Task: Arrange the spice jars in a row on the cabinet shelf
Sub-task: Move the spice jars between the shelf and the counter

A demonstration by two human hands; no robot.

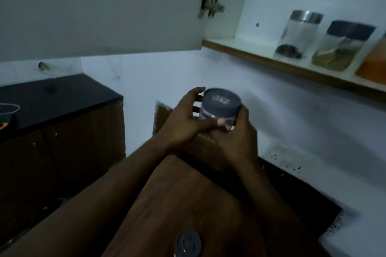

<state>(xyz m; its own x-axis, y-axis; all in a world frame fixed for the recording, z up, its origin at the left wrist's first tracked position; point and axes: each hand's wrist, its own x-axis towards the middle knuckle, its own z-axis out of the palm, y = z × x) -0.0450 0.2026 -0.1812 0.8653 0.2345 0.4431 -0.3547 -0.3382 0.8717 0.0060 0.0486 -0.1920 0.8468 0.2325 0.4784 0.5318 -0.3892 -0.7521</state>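
A clear spice jar with a grey lid point(221, 103) is held in mid-air between both hands, below the shelf. My left hand point(183, 123) wraps its left side and my right hand point(238, 131) grips its right side and base. The cabinet shelf point(250, 53) runs along the upper right. On it stand a steel-lidded jar with dark spice point(296, 35), a dark-lidded jar with greenish spice point(342, 46), and an orange-filled jar point(373, 62) cut off by the frame edge.
The open cabinet door point(104, 10) with its hinge point(210, 4) hangs at upper left. A wooden surface point(188, 194) lies below my arms, with another grey lid point(189, 243) at the bottom. A dark counter point(58, 98) sits at left.
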